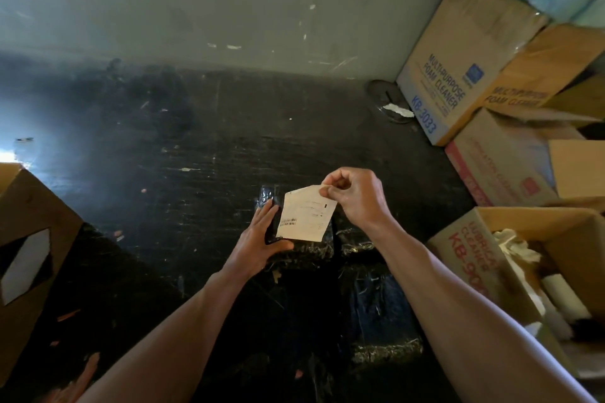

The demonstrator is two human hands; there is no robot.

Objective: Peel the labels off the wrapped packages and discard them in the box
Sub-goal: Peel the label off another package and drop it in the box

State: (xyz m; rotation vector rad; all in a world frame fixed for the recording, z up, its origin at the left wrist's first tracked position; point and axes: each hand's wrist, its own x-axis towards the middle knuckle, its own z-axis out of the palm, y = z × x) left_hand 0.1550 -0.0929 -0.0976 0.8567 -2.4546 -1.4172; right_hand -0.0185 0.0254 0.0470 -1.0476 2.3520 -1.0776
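A black wrapped package (269, 198) lies on the dark floor at the centre of the view. My left hand (262, 239) presses flat on its left side and grips its near edge. My right hand (353, 198) pinches the top right corner of a white printed label (307, 214) and holds it lifted off the package, its lower edge still at the wrap. More black wrapped packages (383, 314) lie on the floor close to me. An open cardboard box (458, 239) at my right holds crumpled white paper.
Stacked cardboard boxes (458, 52) stand against the grey wall at the back right. Another cardboard box (29, 239) with a cut-out handle stands at the left edge. A dark round object (388, 98) with a white scrap lies near the wall.
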